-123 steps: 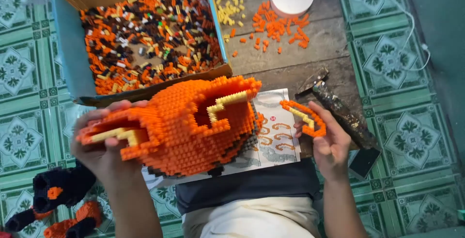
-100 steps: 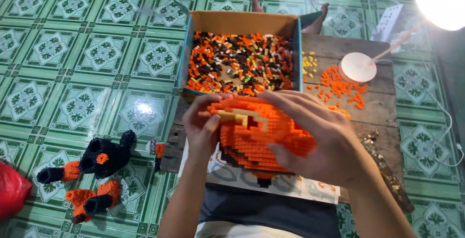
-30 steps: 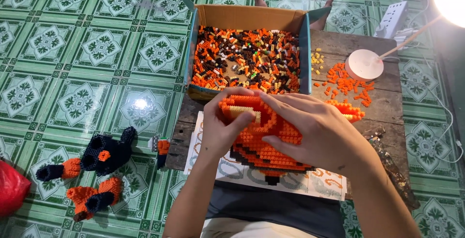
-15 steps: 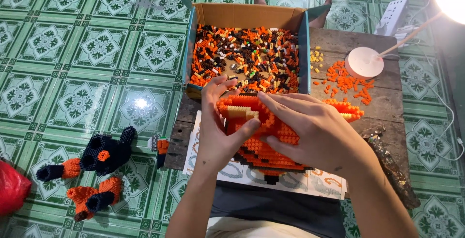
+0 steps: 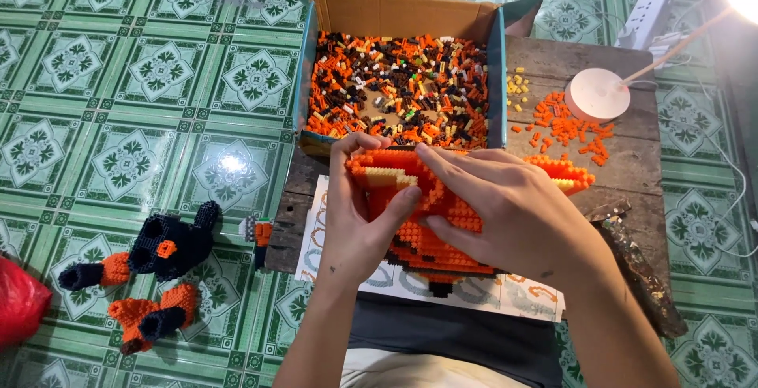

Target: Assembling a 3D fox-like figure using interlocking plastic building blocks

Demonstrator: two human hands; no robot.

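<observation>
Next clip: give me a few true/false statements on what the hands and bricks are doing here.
1. Both the left hand and the right hand grip the large orange toy-brick model. True.
2. The open cardboard box is empty. False: it holds loose orange, black and yellow bricks.
3. A black-and-orange brick figure lies on the green tiled floor. True.
4. The round white lamp base stands inside the box. False: it stands on the wooden board.
</observation>
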